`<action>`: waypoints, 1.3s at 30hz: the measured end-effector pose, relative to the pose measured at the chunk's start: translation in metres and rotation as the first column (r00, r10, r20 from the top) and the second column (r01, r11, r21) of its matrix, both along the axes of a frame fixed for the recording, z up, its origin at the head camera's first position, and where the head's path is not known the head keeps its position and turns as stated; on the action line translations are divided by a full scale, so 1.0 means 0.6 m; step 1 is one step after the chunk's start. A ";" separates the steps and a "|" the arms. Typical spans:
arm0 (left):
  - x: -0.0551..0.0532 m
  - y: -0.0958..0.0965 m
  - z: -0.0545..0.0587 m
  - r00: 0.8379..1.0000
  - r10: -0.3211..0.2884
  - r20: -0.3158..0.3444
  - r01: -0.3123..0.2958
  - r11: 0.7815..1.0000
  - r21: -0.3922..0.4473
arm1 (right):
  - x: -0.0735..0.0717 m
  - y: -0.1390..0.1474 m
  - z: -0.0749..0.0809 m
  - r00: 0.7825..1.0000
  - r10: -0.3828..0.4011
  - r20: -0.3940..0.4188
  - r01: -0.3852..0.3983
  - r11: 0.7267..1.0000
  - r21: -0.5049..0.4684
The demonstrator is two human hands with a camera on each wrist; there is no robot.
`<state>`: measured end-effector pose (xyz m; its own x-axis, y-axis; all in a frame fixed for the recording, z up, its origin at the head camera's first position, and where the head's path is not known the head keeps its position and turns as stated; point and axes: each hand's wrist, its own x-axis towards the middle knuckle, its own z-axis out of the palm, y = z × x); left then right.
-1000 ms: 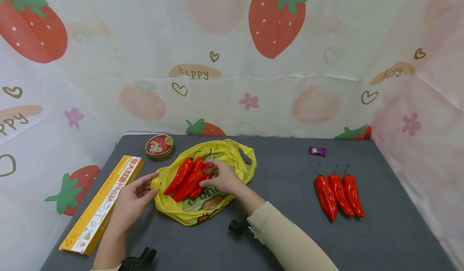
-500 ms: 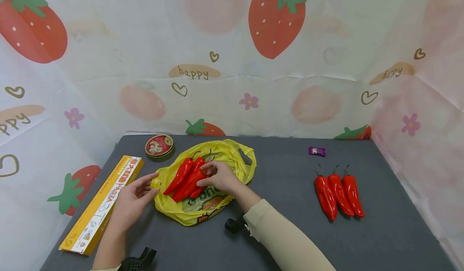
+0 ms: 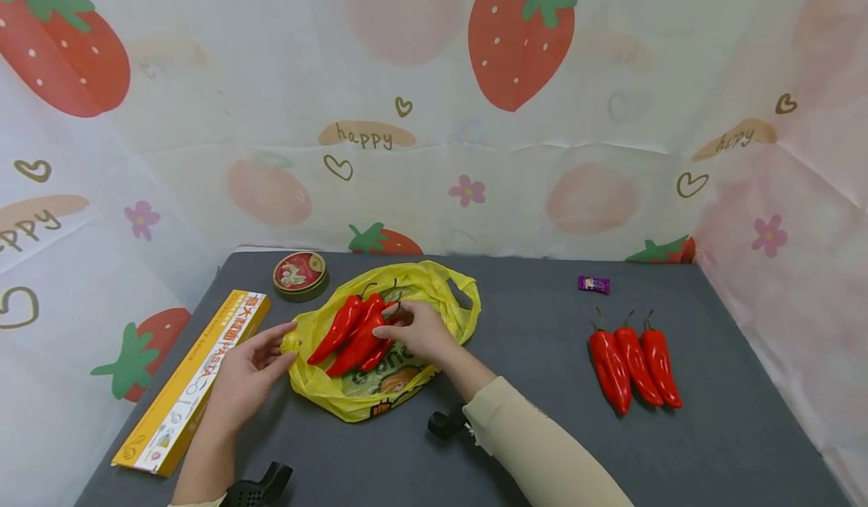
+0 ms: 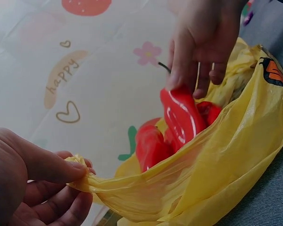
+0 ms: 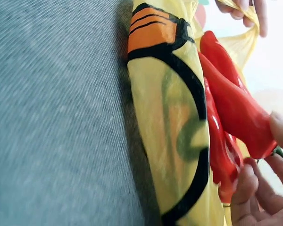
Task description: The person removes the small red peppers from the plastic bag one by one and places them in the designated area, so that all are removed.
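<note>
A yellow plastic bag (image 3: 319, 388) lies spread with its mouth up, and several glossy red chili peppers (image 3: 335, 331) are bunched inside. My left hand (image 3: 247, 375) pinches the bag's left edge between thumb and fingers; the left wrist view shows the plastic (image 4: 132, 188) pulled taut from that pinch. Over the peppers, my right hand (image 3: 420, 332) pinches one chili pepper (image 5: 243, 110) near its stem end, the thumb on its upper side. Other peppers lie under and beside it, partly hidden by the bag wall (image 5: 179, 108) in the right wrist view.
To the left lies a long yellow and white pasta box (image 3: 193, 379). A round red tin (image 3: 298, 273) stands behind the bag at left. Three more chili peppers (image 3: 634, 364) lie side by side at right, below a small purple wrapped candy (image 3: 594, 285).
My right hand has shifted slightly to the right, and the pepper under it has moved a little with it. My left hand keeps its hold on the bag's edge.
</note>
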<state>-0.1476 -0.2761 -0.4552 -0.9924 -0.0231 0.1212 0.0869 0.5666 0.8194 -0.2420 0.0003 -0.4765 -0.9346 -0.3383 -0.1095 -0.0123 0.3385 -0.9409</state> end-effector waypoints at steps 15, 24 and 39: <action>0.000 0.001 0.001 1.000 0.010 0.018 -0.010 1.000 0.006 | 0.005 0.057 0.014 0.997 -0.076 -0.008 0.068 0.932 -0.357; -0.001 0.001 0.002 0.999 0.017 0.028 -0.017 1.000 -0.012 | 0.010 0.105 0.045 0.984 -0.158 0.082 0.178 0.888 -0.424; -0.002 0.004 0.005 0.999 0.014 0.031 -0.013 1.000 -0.018 | 0.032 0.201 0.066 0.992 -0.119 0.049 0.126 0.968 -0.215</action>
